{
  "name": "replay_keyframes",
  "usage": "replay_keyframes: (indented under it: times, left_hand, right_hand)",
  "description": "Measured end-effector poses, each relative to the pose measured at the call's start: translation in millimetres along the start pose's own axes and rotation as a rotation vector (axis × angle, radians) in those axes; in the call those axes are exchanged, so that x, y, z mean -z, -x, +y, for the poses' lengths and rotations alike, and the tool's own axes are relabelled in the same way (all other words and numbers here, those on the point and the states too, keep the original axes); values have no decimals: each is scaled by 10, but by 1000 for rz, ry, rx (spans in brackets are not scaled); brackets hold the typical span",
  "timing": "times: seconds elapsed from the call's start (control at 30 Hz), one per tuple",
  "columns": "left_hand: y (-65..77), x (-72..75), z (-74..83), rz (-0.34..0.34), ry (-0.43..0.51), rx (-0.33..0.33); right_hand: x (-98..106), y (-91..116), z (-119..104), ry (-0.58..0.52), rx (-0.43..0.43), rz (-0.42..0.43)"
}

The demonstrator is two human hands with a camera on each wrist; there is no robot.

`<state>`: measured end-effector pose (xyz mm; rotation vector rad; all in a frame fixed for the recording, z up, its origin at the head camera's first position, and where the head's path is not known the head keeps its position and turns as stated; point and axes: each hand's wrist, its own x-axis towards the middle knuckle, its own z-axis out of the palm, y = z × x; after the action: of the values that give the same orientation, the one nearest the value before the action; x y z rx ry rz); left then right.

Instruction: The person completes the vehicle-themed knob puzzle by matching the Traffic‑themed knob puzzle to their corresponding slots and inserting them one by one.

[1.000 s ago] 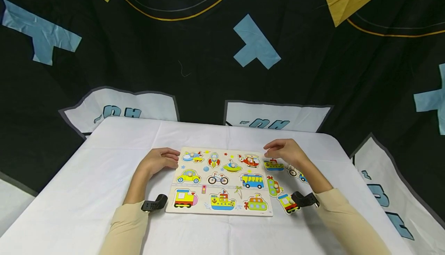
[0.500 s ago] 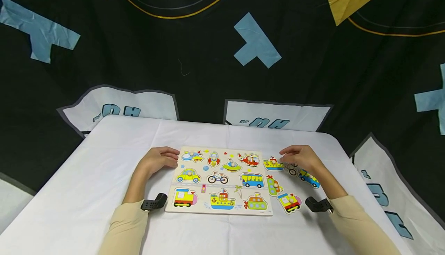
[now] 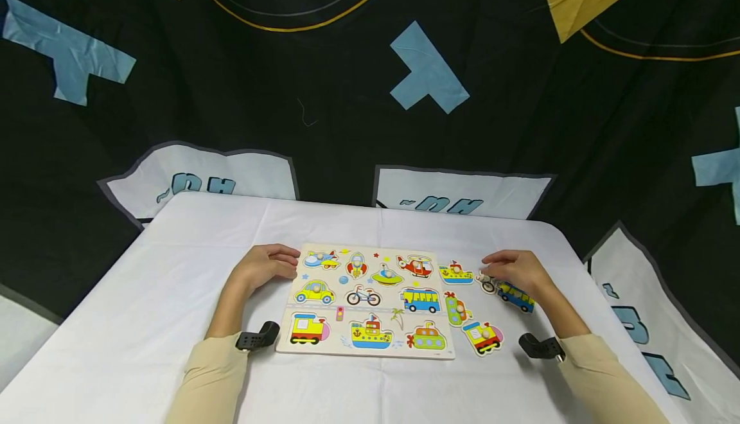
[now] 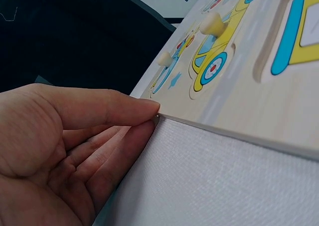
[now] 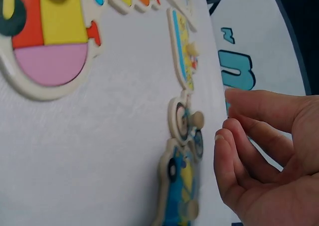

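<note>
A wooden peg puzzle board [image 3: 370, 360] painted with vehicles lies flat before me. My left hand [image 3: 266, 268] is at its left edge; in the left wrist view the thumb and fingertips [image 4: 147, 111] pinch that edge. My right hand [image 3: 517, 271] hovers above the loose bicycle piece [image 3: 487, 284] and partly hides it in the head view. Its fingers are loosely bent with a gap at the thumb, and nothing is between them. The bus piece [image 3: 516, 297] lies against the bicycle piece, under the right wrist side. Wooden knobs stick up from these pieces in the right wrist view.
Right of the board lie a loose ship piece [image 3: 456, 273], a submarine piece [image 3: 455, 309] and a train piece [image 3: 482, 338]. Plane, rocket, car and other knobbed pieces sit in the board. A white cloth [image 3: 347, 398] covers the table; a black curtain [image 3: 335, 122] hangs behind.
My right hand has moved right from the board's upper right corner, past the ship piece, to above the bicycle piece, uncovering the bus piece. The left hand has stayed at the board's edge.
</note>
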<state>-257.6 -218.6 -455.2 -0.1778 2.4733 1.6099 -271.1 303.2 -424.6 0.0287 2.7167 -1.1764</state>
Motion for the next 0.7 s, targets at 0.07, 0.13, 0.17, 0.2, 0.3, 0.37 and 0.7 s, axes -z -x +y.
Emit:
replay_keyframes:
  times: [0.07, 0.13, 0.17, 0.2, 0.3, 0.37, 0.7]
  left_hand:
    - [0, -1, -2, 1, 5, -3]
    - [1, 0, -2, 1, 8, -4]
    - [2, 1, -1, 1, 8, -3]
    - [3, 2, 0, 1, 8, -2]
    - [7, 0, 3, 3, 2, 1]
    - [11, -2, 5, 4, -3, 3]
    - [6, -1, 3, 3, -13, -4]
  right_hand:
    - [-11, -1, 30, -2, -13, 1]
    - [-28, -4, 58, -12, -30, -2]
    - [-37, -7, 71, -13, -36, -1]
    - [-44, -8, 82, -14, -41, 0]
    - [-62, -9, 110, -22, -46, 0]
    - [-68, -8, 118, -27, -49, 4]
    - [-77, -5, 146, -42, -69, -38]
